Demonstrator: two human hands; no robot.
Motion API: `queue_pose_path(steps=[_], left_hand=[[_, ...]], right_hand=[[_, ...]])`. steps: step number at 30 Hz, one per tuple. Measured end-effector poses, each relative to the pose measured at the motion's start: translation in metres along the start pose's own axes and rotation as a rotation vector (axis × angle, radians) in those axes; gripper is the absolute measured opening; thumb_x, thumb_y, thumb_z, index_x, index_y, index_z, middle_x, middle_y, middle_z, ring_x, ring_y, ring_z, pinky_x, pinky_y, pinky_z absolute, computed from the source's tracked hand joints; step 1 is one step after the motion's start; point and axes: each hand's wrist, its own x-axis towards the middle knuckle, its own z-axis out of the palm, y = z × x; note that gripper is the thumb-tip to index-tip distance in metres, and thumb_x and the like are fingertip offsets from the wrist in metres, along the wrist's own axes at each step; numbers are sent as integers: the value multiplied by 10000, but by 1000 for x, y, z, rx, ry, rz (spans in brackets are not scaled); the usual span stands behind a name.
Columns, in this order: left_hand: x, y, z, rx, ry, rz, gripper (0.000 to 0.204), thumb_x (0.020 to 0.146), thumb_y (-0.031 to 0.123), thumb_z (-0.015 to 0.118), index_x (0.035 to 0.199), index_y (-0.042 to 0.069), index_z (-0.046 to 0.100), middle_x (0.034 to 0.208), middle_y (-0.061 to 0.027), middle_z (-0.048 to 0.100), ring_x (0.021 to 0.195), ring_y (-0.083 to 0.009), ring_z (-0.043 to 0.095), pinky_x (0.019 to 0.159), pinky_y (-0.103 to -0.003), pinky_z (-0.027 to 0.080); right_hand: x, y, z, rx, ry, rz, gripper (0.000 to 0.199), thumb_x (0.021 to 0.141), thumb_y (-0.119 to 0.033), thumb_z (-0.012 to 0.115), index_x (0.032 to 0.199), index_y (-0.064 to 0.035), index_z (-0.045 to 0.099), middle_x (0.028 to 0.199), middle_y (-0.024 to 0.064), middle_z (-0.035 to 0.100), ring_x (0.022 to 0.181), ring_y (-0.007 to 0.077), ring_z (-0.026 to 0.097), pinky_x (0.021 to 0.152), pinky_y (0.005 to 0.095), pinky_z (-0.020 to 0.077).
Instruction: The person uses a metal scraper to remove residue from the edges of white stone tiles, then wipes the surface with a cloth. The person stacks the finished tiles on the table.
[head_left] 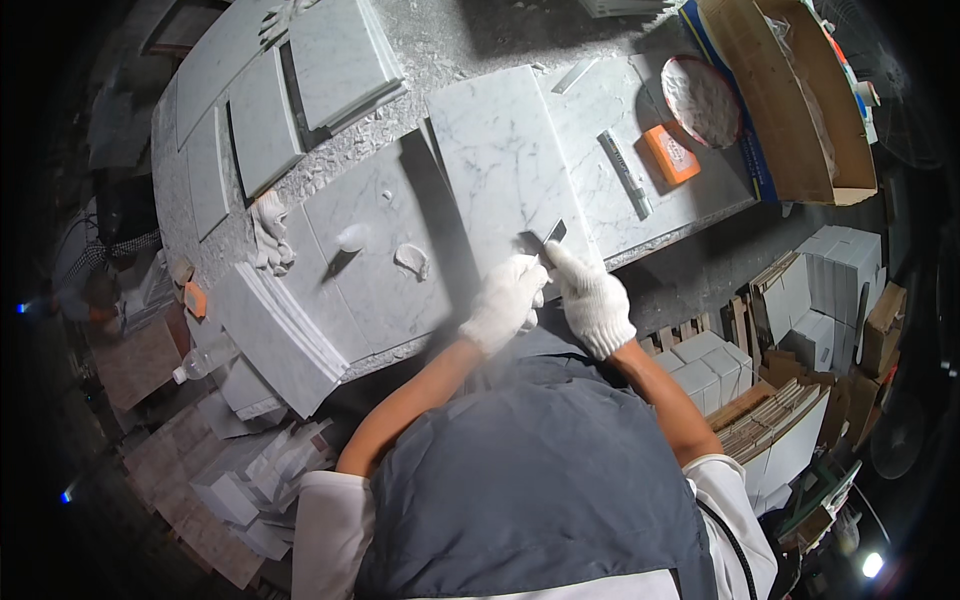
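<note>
Both of my hands wear white knit gloves and meet over the near end of a white, grey-veined marble slab (495, 150). My right hand (595, 305) pinches a small flat dark blade (556, 231), which stands up just above the slab. My left hand (505, 305) is closed right beside it, its fingertips close to the blade's lower end; whatever it grips is hidden. Under this slab lie wider marble pieces (375, 240), with a white lump (352, 238) and a pale flat chip (411, 261) on them.
Marble tiles (335, 60) are stacked at the far left, more (280, 330) at the near left. A crumpled glove (271, 232) lies between. Rightward are a marker-like tube (625, 175), an orange box (671, 155), a bowl of white paste (702, 100) and a cardboard box (785, 95).
</note>
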Motion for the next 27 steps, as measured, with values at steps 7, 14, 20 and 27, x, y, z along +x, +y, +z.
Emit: queue_pose_path(steps=[7, 14, 20, 27], left_hand=[[-3, -1, 4, 40, 15, 17, 178, 1038, 206, 543, 1043, 36, 595, 739, 0, 510, 469, -61, 381, 410, -240, 285], [-3, -6, 5, 114, 44, 59, 203, 1031, 225, 562, 1087, 38, 616, 749, -3, 538, 487, -62, 445, 422, -238, 328], [-3, -9, 7, 159, 100, 83, 213, 1026, 225, 567, 1096, 35, 630, 760, -8, 557, 501, -70, 485, 438, -243, 374], [-4, -8, 8, 148, 98, 78, 205, 1028, 233, 569, 1061, 38, 622, 753, -9, 556, 494, -72, 479, 429, -247, 366]], right_hand=[[9, -10, -13, -110, -25, -39, 348, 960, -23, 647, 1289, -110, 715, 1122, 162, 753, 1017, 267, 740, 871, 313, 571], [12, -22, -25, -170, -114, 124, 311, 976, -80, 649, 1277, -113, 719, 1135, 173, 744, 1007, 264, 738, 856, 319, 567], [19, -30, -32, -199, -183, 31, 330, 946, -82, 655, 1260, -150, 729, 974, 141, 723, 877, 290, 711, 778, 363, 561], [14, -14, -27, -140, -207, 191, 340, 962, -96, 685, 1300, -126, 709, 1111, 124, 754, 987, 242, 738, 876, 317, 569]])
